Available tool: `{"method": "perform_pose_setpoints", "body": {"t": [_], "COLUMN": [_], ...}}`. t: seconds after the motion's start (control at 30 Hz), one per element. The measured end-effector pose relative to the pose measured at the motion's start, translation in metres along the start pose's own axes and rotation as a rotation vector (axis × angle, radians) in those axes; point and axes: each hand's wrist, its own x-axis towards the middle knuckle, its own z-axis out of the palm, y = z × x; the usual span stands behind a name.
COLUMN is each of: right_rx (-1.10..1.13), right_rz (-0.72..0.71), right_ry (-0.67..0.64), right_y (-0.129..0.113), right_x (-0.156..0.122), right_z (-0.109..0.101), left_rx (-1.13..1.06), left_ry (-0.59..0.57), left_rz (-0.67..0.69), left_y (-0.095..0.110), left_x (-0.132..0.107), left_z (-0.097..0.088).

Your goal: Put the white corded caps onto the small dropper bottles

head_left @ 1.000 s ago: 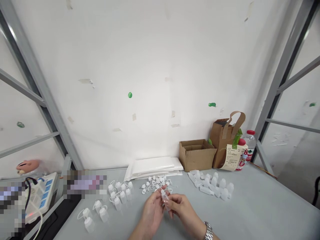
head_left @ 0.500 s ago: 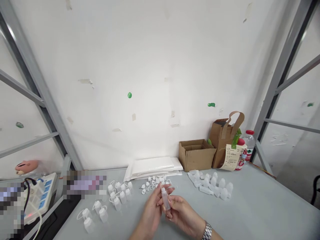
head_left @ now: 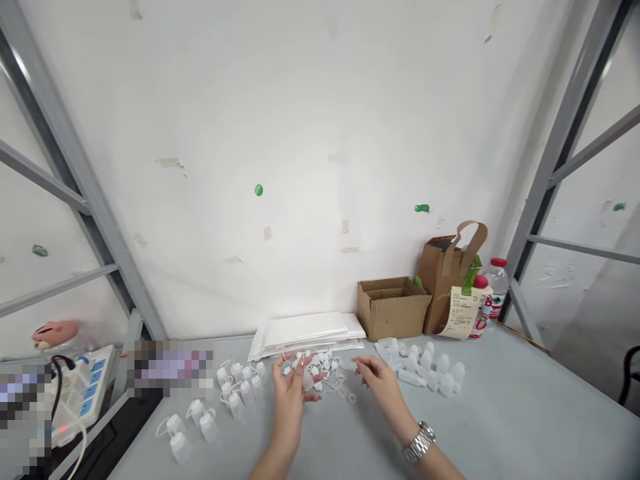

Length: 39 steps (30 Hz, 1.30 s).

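Note:
My left hand point(head_left: 290, 393) holds a small translucent plastic bottle point(head_left: 307, 381) between thumb and fingers, beside a pile of white caps with loop straps point(head_left: 327, 361). Several loose strap rings point(head_left: 351, 398) lie between the two hands. To the right of the caps, my right hand point(head_left: 381, 383) hovers with its fingertips pinched together; whether they grip anything is too small to tell. On the left stand several capped bottles point(head_left: 235, 404) with strap loops. Several uncapped translucent bottles point(head_left: 413, 378) lie and stand to the right of my right hand.
White flat packages point(head_left: 305, 331) are stacked against the wall. An open cardboard box point(head_left: 395, 317), a brown paper bag point(head_left: 437, 287) and a red-capped water bottle point(head_left: 498, 280) stand at the back right. A power strip point(head_left: 93, 387) with cables sits at far left.
My hands have come apart. The left hand with the bottle has shifted left, and the right hand has let go of the bottle and moved right, beside the caps.

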Motion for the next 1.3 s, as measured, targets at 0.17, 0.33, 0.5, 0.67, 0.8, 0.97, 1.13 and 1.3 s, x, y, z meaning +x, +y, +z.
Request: {"method": "perform_pose_setpoints", "body": {"t": [0.17, 0.33, 0.5, 0.67, 0.8, 0.97, 1.13, 1.3], "right_rx": [-0.442, -0.799, -0.912, -0.873, -0.774, -0.109, 0.054, -0.079], "right_rz": [-0.422, -0.614, -0.670, -0.670, -0.641, -0.260, -0.123, -0.173], "right_ry": [-0.178, -0.381, -0.370, -0.328, -0.233, -0.115, -0.292, -0.356], "right_y": [0.000, -0.003, 0.011, 0.018, 0.013, -0.003, -0.016, -0.025], "right_x": [-0.009, 0.000, 0.008, 0.008, 0.008, 0.010, 0.007, 0.005], "right_z": [0.018, 0.039, 0.045, 0.045, 0.043, 0.032, 0.019, 0.011], "left_rx": [-0.018, -0.074, -0.102, -0.029, 0.041, 0.182, 0.347, 0.292], "left_ry": [0.023, 0.007, 0.002, -0.054, -0.062, -0.054, -0.140, -0.206], "left_rz": [0.012, -0.029, -0.022, 0.034, 0.060, 0.088, 0.147, 0.146], "left_y": [-0.008, -0.014, -0.016, -0.016, -0.019, -0.022, -0.024, -0.023], "left_x": [0.002, 0.006, 0.008, 0.006, 0.006, 0.006, 0.001, -0.002], "left_z": [0.001, 0.002, 0.002, 0.002, 0.002, 0.001, 0.002, 0.004]}}
